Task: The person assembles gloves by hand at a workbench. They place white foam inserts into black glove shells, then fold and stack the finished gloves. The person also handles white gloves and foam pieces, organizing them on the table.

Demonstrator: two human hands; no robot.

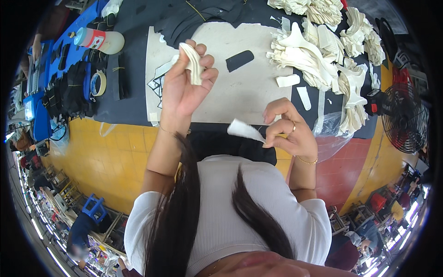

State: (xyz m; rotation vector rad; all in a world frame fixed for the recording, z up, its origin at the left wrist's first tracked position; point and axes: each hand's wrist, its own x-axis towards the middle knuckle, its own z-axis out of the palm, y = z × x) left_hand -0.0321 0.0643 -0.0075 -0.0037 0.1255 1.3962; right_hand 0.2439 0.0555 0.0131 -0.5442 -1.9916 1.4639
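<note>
White strip pinched in R hand; cream stack w/in L hand.

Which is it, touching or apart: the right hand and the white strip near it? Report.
Touching: the head view shows the right hand pinching one end of the white strip, whose free end sticks out leftward.

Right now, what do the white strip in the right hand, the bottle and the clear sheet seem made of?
White strip: matte fabric or perhaps paper; it curves softly without shine.
Bottle: likely translucent plastic, its pale contents showing through.
Clear sheet: probably thin, glossy plastic film, wrinkled and see-through.
</note>
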